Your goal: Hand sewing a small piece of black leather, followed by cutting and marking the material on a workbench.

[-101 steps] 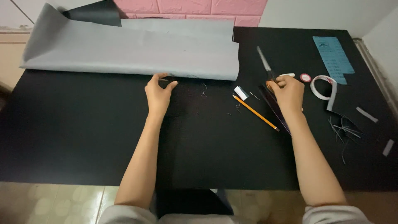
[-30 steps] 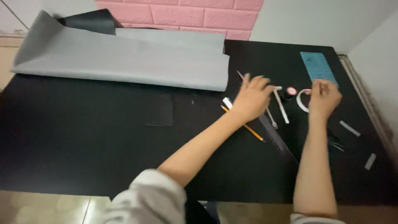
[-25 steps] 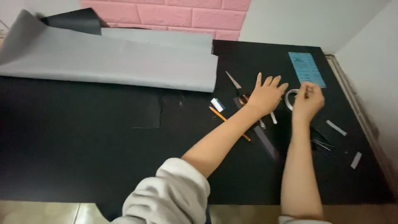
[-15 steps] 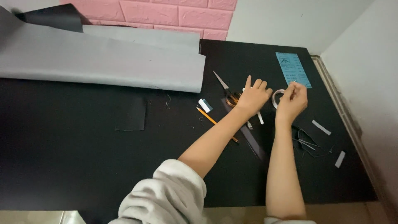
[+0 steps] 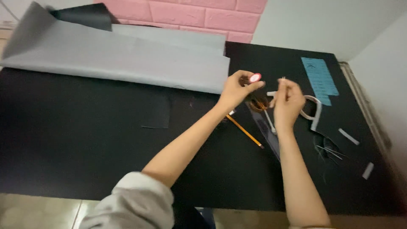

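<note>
My left hand [image 5: 237, 88] is raised over the black table [image 5: 85, 140] and pinches a small round object with a pink and white face [image 5: 255, 78]. Just to its right, my right hand [image 5: 287, 101] pinches a thin white stick-like piece [image 5: 283, 79] upright. Below the hands lie an orange pencil [image 5: 245, 131], a white stick [image 5: 269, 121], a dark ruler-like strip [image 5: 267, 133] and scissors [image 5: 258, 104] with dark handles. A roll of white tape [image 5: 313, 109] lies right of my right hand.
A large grey sheet [image 5: 118, 59] covers the table's back left, with a dark sheet [image 5: 89, 17] behind it. A small black rectangle [image 5: 157, 114] lies mid-table. A blue card [image 5: 320, 80] is at the back right; white strips [image 5: 348, 136] and black threads [image 5: 326, 150] lie at right.
My left hand has crossed from mid-table to the tools at right and lifted the small round pink-faced object. My right hand rose from the tape roll with a thin white piece.
</note>
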